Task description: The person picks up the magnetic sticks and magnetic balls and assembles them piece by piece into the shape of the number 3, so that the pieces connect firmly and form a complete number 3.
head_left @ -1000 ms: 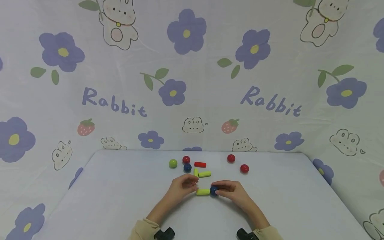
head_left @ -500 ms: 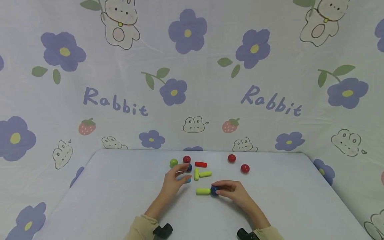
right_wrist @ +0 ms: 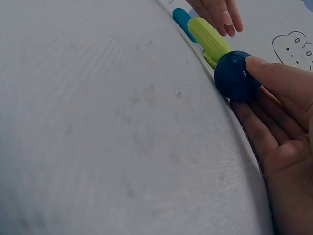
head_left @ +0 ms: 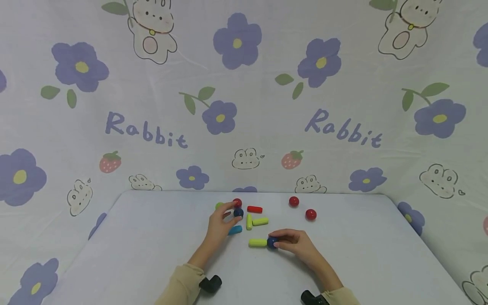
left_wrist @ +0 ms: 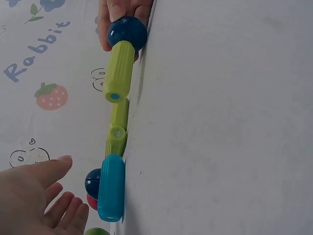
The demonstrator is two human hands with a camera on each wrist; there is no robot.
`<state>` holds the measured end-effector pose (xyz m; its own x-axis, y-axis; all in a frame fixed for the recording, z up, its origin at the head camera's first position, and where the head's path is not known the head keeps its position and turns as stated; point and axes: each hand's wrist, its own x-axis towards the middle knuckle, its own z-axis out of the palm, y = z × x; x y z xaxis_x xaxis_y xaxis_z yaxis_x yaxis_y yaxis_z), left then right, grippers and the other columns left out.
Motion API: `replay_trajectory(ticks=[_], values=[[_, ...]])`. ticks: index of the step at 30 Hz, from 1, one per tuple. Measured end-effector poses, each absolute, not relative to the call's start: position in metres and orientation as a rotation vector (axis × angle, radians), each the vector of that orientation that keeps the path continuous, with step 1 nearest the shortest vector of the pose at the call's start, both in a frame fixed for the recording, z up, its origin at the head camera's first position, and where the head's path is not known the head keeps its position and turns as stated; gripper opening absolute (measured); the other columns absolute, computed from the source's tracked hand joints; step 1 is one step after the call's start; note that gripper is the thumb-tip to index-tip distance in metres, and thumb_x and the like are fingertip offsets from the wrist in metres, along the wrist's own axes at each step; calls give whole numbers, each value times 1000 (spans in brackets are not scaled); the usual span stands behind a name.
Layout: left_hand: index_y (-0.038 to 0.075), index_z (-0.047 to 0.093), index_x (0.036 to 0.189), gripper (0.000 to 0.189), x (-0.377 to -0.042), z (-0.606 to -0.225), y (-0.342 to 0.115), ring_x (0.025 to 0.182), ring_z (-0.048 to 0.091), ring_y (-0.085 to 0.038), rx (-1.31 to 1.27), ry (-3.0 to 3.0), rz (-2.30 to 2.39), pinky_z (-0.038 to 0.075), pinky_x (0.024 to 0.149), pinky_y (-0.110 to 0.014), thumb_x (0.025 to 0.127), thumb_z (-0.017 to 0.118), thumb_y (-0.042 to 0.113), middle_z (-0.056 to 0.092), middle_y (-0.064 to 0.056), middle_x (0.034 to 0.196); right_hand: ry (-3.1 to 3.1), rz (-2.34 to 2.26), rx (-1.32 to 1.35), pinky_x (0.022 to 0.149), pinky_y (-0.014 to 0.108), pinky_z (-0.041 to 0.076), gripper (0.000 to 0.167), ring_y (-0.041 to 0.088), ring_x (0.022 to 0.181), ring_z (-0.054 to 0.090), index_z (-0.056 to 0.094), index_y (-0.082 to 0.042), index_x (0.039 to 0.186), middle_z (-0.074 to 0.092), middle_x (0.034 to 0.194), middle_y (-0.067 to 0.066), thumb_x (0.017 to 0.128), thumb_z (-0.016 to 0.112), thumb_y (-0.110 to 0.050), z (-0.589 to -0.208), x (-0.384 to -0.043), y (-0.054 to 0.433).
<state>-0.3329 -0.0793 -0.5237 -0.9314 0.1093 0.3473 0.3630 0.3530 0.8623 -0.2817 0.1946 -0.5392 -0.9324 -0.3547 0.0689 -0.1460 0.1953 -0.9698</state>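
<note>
My right hand (head_left: pixel 293 245) pinches a dark blue ball (right_wrist: pixel 237 76) between thumb and fingers. A lime-green rod (left_wrist: pixel 119 71) sticks straight out from that ball, end against it, pointing left in the head view. My left hand (head_left: pixel 220 222) reaches to a second dark blue ball (head_left: pixel 238 212), thumb and fingers spread at its left side; in the left wrist view the fingers are parted with nothing gripped. A light blue rod (head_left: pixel 235 230) lies by the left wrist, partly covered by the hand in the head view.
A red ball (head_left: pixel 237 203) sits right behind the second blue ball; a green ball (head_left: pixel 219 205) is mostly hidden by the left fingers. A red rod (head_left: pixel 254 209) and two lime-green rods (head_left: pixel 260 221) lie nearby. Two red balls (head_left: pixel 310 214) stand farther right on the white table (head_left: pixel 133 254).
My left hand has moved from the lime-green rod's end away to the left and back, to the second blue ball. The light blue rod has come into view. My right hand stays put.
</note>
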Motion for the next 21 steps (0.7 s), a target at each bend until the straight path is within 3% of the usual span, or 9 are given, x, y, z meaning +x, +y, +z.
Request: replay_trajectory(ticks=[14, 21], values=[[-4, 60, 125, 43, -346, -528, -74, 121, 57, -35, -378, -2421, -1564, 50, 102, -45, 84, 72, 0, 62, -21, 127, 2279, -1826, -506, 95, 13, 49, 39, 13, 116, 64, 65, -4, 122, 64, 129, 18, 87, 73, -19, -539, -282, 194], [-4, 61, 124, 41, -349, -530, -71, 123, 57, -35, -363, -2457, -1533, 50, 101, -44, 85, 71, 0, 62, -21, 127, 2280, -1822, -476, 95, 13, 50, 39, 5, 113, 64, 66, -6, 122, 65, 128, 15, 86, 74, -21, -541, -283, 195]])
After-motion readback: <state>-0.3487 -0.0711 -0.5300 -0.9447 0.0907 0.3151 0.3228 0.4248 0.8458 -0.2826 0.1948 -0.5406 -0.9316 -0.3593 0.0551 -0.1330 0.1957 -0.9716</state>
